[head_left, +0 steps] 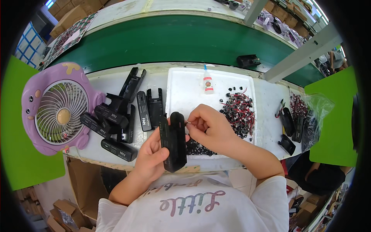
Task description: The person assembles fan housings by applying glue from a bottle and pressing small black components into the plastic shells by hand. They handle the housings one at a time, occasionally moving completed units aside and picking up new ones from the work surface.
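Note:
My left hand (150, 157) grips a long black plastic fan housing (178, 145), tilted upright in front of my chest with its hollow side showing. Close to the housing's right edge, my right hand (210, 127) has thumb and forefinger pinched together. Whatever is between those fingertips is too small to make out. Beneath my hands is a white foam tray (172, 83). It holds a heap of small black parts with red wires (239, 112) on the right and many small black rings (201, 149) near the front. A small bottle (208, 83) with a blue tip stands at its back.
Several black housings (116, 114) lie left of the tray beside a purple animal-shaped fan (63, 112). On the right are more housings (287, 121) and a clear plastic bag (315, 120). Behind runs a green conveyor belt (174, 42); a white post (301, 54) rises at the right.

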The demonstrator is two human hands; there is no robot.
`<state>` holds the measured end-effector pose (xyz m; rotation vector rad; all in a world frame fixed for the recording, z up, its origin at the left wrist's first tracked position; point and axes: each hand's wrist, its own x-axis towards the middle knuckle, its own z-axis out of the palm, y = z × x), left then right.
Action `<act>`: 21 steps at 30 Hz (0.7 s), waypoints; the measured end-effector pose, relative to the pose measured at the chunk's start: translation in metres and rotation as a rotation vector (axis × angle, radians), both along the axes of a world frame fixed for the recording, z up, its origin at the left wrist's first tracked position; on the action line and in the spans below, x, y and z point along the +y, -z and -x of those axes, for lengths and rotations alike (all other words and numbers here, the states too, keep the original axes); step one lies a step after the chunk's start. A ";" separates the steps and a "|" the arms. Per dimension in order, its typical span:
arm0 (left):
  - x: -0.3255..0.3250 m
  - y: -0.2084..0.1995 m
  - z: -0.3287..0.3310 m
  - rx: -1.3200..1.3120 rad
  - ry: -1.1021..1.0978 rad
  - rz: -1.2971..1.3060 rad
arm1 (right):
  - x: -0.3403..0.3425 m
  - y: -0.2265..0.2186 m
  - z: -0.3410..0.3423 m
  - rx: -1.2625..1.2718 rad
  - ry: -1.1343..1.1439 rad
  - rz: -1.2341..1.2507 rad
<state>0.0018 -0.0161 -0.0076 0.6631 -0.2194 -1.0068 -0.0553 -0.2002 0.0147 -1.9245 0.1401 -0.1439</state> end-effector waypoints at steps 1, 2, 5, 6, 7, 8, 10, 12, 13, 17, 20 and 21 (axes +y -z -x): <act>0.000 0.000 0.000 0.000 0.000 -0.001 | 0.000 0.001 0.000 -0.092 0.017 0.077; 0.001 -0.001 0.000 0.052 0.000 0.019 | 0.000 0.002 0.000 -0.093 0.016 0.077; 0.002 0.000 -0.001 0.134 -0.003 0.047 | -0.002 0.006 0.000 -0.247 -0.054 0.307; 0.002 0.001 -0.001 0.164 -0.005 0.057 | -0.003 0.008 0.000 -0.313 -0.061 0.356; 0.002 0.002 -0.001 0.164 -0.004 0.057 | -0.004 0.010 0.000 -0.380 -0.067 0.404; 0.002 0.002 -0.001 0.154 0.006 0.062 | -0.004 0.010 0.000 -0.380 -0.067 0.404; 0.002 0.002 0.000 0.144 0.016 0.067 | -0.003 0.011 0.001 -0.379 -0.047 0.440; 0.000 0.002 0.002 0.055 0.014 0.034 | -0.003 0.010 0.002 -0.344 -0.014 0.400; -0.001 0.001 0.003 0.055 0.015 0.034 | -0.003 0.009 0.002 -0.309 0.019 0.360; -0.004 0.001 0.008 -0.100 -0.055 -0.028 | 0.003 -0.008 0.009 -0.248 0.055 0.111; -0.003 0.005 0.012 -0.193 -0.069 -0.051 | 0.009 -0.011 0.013 -0.272 0.005 -0.015; -0.004 0.005 0.013 -0.231 -0.058 -0.043 | 0.012 -0.009 0.013 -0.279 0.013 -0.022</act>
